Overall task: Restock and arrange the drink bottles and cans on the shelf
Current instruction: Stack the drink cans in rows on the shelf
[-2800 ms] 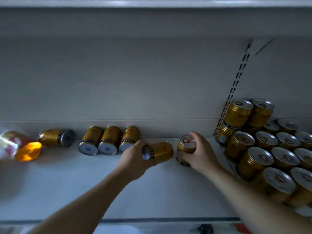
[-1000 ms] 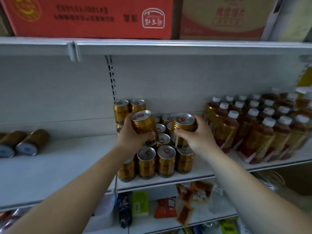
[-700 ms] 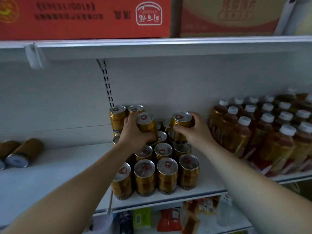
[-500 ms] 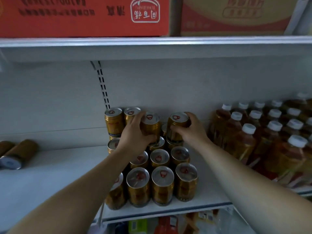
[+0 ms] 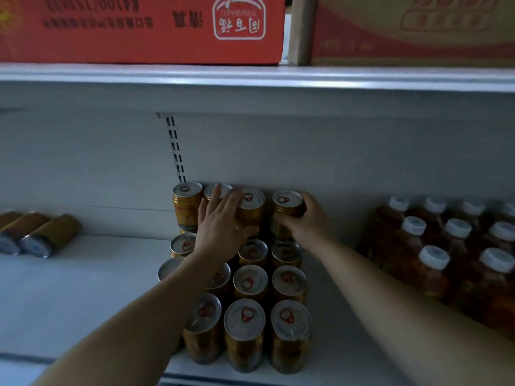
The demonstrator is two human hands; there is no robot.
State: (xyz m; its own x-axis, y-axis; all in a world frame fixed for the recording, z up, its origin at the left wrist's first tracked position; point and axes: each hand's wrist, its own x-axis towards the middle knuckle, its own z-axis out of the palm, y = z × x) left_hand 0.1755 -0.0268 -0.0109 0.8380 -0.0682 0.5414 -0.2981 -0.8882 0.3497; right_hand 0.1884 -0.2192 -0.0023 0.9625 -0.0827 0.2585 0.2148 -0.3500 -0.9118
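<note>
Since half a sec ago, left-hand grip (image 5: 223, 227) is letting go: fingers that were wrapping the left can (image 5: 252, 208) are now splaying straight, with palm and thumb only resting against its side. Right-hand grip (image 5: 303, 220) is staying narrow, fingers curling round the upper body of the right can (image 5: 287, 204), just under the rim. Both cans are standing upright on the 2nd tier at the back of the shelf (image 5: 83, 288), on top of lower cans, side by side w/ a slim gap, close to the back wall. Stacked cans (image 5: 186, 203) are standing just left of them on the same tier; left fingertips are reaching across one of those.

Outward: lower-tier cans (image 5: 246, 330) are filling rows toward the front edge, pull-tabs up. Tea bottles (image 5: 434, 261) w/ white caps are crowding the right side, near the cans but apart. Loose cans (image 5: 47, 236) are lying on their sides far left, well apart. Red carton (image 5: 139, 29) is sitting on the shelf above.

Handling, judging only: full metal cans, so stiff, fairly heavy for their size, smooth and prob. slippery, thin wall denting if dropped. Best taking hold round the body, thumb opposite fingers, not by the lid. Can-on-can stacking is looking tippy, so each needs seating square before letting go. Right can is prob. the one not yet released.
</note>
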